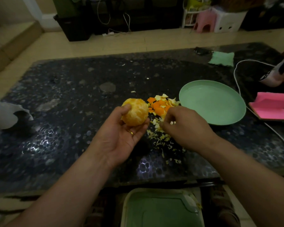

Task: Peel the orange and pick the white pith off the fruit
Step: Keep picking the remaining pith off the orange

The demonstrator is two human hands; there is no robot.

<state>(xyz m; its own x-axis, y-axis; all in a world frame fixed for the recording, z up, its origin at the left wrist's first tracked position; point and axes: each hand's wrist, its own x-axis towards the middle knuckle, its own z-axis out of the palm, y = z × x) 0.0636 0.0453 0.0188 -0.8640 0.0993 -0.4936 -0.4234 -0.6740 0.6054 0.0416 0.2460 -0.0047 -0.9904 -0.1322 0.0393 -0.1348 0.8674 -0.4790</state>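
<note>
My left hand (121,133) holds the peeled orange (135,112) above the dark table, thumb on its top left and fingers curled under it. The fruit is bare of rind and shows pale streaks of pith. My right hand (185,125) hovers just right of it, over a scatter of white pith scraps (161,136), and pinches a small white bit (171,123) at its fingertips. Orange peel pieces (161,104) lie in a heap behind the hands.
A light green plate (216,115) sits to the right of the peel. A pink case (272,107) and a white cable (236,79) lie at the far right, a green cloth (222,58) at the back. A green bin (161,208) stands below the table's near edge.
</note>
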